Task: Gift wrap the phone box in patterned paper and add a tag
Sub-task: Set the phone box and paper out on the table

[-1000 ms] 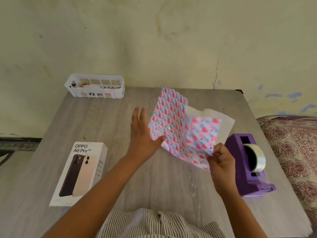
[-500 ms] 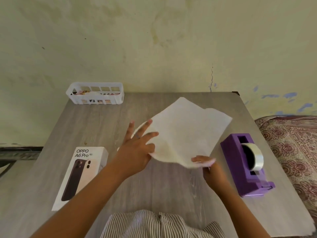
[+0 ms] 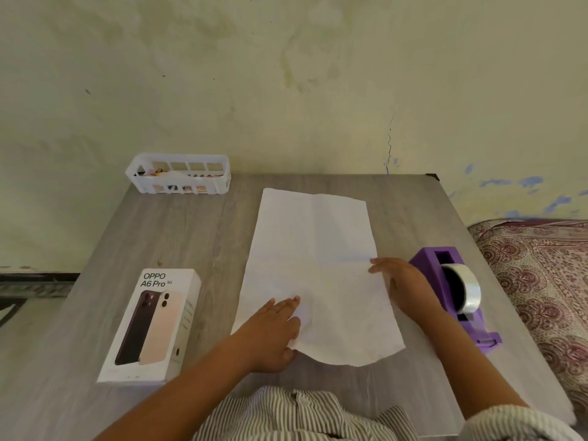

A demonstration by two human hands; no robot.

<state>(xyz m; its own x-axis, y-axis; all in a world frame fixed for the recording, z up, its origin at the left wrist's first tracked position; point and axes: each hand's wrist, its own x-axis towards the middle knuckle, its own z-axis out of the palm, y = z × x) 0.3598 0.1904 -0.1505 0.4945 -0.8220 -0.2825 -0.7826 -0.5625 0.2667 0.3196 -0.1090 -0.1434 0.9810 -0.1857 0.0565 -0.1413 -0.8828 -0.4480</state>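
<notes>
Your wrapping paper (image 3: 313,268) lies flat on the tabletop (image 3: 197,243), plain white side up, so the pattern faces down. Its long axis runs from the near edge toward the far edge, roughly down the middle of the table. Both your hands lie on it with straight fingers, pinching nothing. Your left hand (image 3: 272,332) presses flat on the near left corner of the sheet. Your right hand (image 3: 397,278) rests on the sheet's right edge, about halfway along.

The phone box (image 3: 152,326) sits face up near the left edge of the tabletop, toward the near corner. It lies just beside the sheet's left edge, apart from it and not touching. Its long axis runs near to far, much like the sheet's, leaning slightly.

That is what the next move turns on, as I judge it: the box lies to the left of your left hand, and that hand is plainly the nearer one. You could slide or lift the box rightward onto the sheet without turning it much, while your right hand keeps the paper down.

The purple tape dispenser (image 3: 455,294) stands just right of your right hand, toward the right edge. The white basket (image 3: 179,174) sits at the far left corner; I cannot make out a tag among what it holds.
</notes>
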